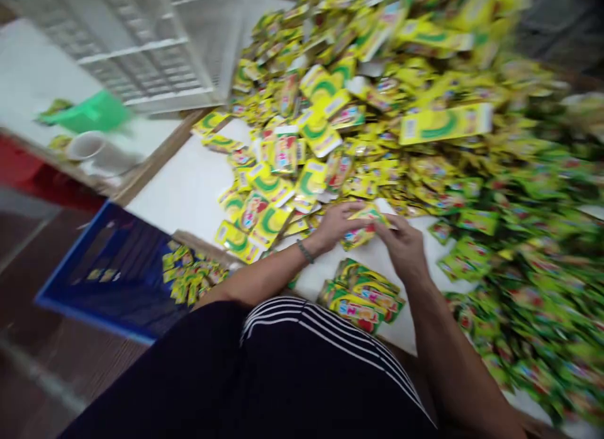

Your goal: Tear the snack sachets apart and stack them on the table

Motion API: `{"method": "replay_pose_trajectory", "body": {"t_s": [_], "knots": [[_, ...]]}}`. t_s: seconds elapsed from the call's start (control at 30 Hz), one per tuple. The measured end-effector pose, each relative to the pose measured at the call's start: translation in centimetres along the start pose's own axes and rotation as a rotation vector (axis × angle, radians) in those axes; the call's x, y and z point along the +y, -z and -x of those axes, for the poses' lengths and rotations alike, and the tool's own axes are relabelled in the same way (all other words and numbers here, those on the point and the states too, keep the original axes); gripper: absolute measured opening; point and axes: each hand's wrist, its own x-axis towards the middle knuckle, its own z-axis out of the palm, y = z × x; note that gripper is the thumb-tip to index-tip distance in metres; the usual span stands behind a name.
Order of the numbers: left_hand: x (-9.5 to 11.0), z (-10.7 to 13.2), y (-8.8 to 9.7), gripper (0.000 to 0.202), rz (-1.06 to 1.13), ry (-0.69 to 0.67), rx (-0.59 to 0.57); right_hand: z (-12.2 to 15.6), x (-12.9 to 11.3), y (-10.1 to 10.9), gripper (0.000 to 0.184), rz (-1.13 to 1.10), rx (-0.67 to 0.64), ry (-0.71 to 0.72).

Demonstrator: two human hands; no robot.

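Observation:
Between my two hands is a yellow and green printed packet (359, 233), held just above the white tabletop. My left hand (336, 228), with a beaded bracelet at its wrist, has its fingers closed on the packet's left side. The thumb and fingers of my right hand (401, 241) pinch its right end, near a small white edge. Close to my body lies a stack of similar packets (361, 297) with red and white lettering. Loose yellow packets (264, 212) are spread to the left of my hands.
A large heap of yellow packets (377, 131) covers the far side, and green packets (528, 288) pile up at right. A blue crate (108, 269) holding small packets stands at lower left. Beyond it are a white cup (89, 150), a green scoop-like piece (97, 112) and a white plastic basket (136, 49).

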Motion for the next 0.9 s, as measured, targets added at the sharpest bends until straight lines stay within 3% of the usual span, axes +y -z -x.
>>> {"method": "replay_pose_trajectory", "body": {"t_s": [0.07, 0.2, 0.33, 0.43, 0.53, 0.67, 0.77, 0.9], "knots": [[0.4, -0.4, 0.2, 0.047, 0.064, 0.05, -0.052, -0.6, -0.8, 0.0, 0.037, -0.069, -0.07, -0.038], [0.9, -0.7, -0.1, 0.062, 0.06, 0.008, -0.029, -0.9, -1.4, 0.3, 0.043, -0.269, 0.045, -0.064], [1.2, -0.3, -0.7, 0.06, -0.041, -0.041, -0.102, -0.5, -1.2, 0.4, 0.04, -0.318, 0.06, -0.056], [1.4, 0.1, -0.9, 0.055, -0.075, -0.037, -0.182, -0.4, -1.2, 0.5, 0.033, -0.223, 0.051, 0.0], [1.5, 0.1, -0.8, 0.048, -0.097, -0.019, -0.229, -0.2, -1.3, 0.6, 0.037, -0.093, -0.009, 0.047], [1.7, 0.0, -0.5, 0.045, -0.12, -0.019, -0.269, 0.1, -1.2, 0.6, 0.036, -0.18, -0.032, -0.012], [1.7, -0.1, -0.2, 0.051, -0.097, 0.002, -0.248, 0.0, -1.3, 0.7, 0.044, -0.142, -0.035, -0.004], [1.5, -0.3, 0.0, 0.059, -0.079, 0.008, -0.121, -0.2, -1.6, 1.1, 0.032, -0.085, -0.052, 0.039]]}}
